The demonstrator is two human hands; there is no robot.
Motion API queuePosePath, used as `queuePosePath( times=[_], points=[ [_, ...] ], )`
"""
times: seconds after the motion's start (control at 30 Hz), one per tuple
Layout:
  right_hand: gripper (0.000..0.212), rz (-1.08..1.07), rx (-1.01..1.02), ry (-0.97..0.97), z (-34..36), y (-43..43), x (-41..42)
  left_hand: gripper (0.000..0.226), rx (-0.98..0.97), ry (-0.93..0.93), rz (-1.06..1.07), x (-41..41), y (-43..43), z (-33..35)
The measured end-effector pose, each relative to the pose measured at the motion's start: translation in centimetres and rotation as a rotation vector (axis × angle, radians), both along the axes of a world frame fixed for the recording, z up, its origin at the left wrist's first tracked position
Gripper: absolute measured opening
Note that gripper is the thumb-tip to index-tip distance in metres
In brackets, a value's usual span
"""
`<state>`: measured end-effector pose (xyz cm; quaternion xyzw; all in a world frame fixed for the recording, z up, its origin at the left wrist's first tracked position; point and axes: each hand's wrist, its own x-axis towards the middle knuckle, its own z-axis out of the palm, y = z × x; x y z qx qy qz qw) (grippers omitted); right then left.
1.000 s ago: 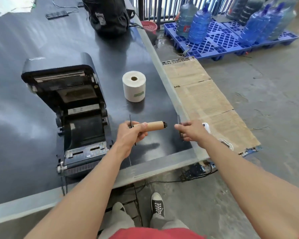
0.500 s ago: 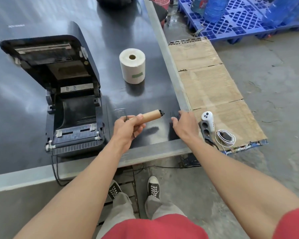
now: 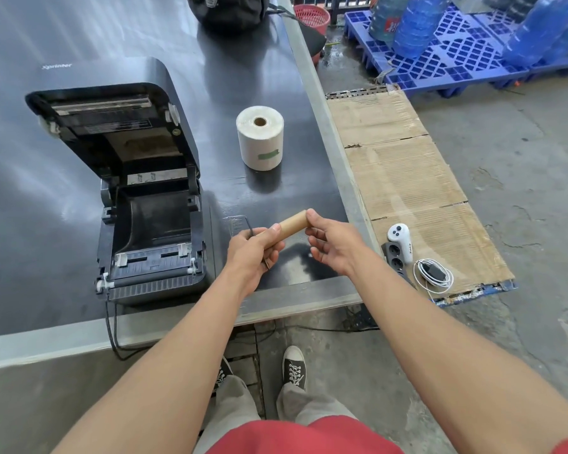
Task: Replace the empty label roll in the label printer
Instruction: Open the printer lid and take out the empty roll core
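The black label printer (image 3: 151, 231) stands on the dark table (image 3: 63, 191) with its lid raised and its roll bay bare. A full white label roll (image 3: 260, 139) with a green tape strip stands upright to its right. My left hand (image 3: 253, 249) grips the left end of the empty brown cardboard core (image 3: 292, 226), which sits on a thin black spindle with a flat end plate poking out by my fingers. My right hand (image 3: 333, 244) pinches the core's right end. Both hands hover over the table's front right corner.
A black backpack (image 3: 230, 9) lies at the table's far end. On the floor to the right lie cardboard sheets (image 3: 404, 178), a white controller (image 3: 399, 234), a power strip (image 3: 394, 260) and a coiled charger (image 3: 433, 273). Blue water bottles (image 3: 413, 24) stand on a blue pallet.
My right hand left the table edge, where it put down the other black end plate, and came to take the core's right end. The left hand kept hold of the core.
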<state>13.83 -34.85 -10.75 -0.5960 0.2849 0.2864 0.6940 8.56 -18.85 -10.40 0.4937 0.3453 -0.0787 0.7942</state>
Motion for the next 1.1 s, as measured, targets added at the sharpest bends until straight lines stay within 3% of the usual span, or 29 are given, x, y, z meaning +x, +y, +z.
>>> queuePosePath(
  times=[0.13, 0.43, 0.57, 0.7, 0.77, 0.9, 1.03, 1.1],
  points=[
    [0.032, -0.056, 0.039, 0.059, 0.0, 0.4, 0.5, 0.029, 0.017, 0.005, -0.008, 0.0, 0.0, 0.2],
    [0.016, -0.214, -0.007, -0.011, 1.0, 1.1, 2.0, 0.031, 0.032, -0.031, -0.018, 0.9, -1.0, 0.7],
    [0.019, -0.429, 0.004, -0.09, 2.1, 0.3, 3.6, 0.034, 0.131, 0.02, -0.023, 1.2, -0.7, 0.2],
    [0.034, -0.626, -0.005, -0.137, 2.9, -2.8, 6.2, 0.022, 0.06, 0.111, 0.042, 0.6, 1.0, -0.9],
    [0.028, -0.511, -0.071, -0.12, 3.0, -3.3, 6.5, 0.022, 0.062, 0.126, 0.062, 0.8, 1.4, -1.2],
    [0.012, -0.023, -0.159, -0.076, 1.8, -1.9, 5.2, 0.035, 0.135, 0.127, 0.044, 1.4, 1.4, -1.4],
    [0.03, 0.332, -0.506, -0.159, -0.4, -0.4, 4.1, 0.039, 0.169, 0.139, 0.035, 1.3, 1.9, -1.9],
    [0.037, 0.368, -0.6, -0.157, -1.5, -0.1, 4.0, 0.04, 0.169, 0.151, 0.042, 1.1, 2.2, -2.3]
  ],
)
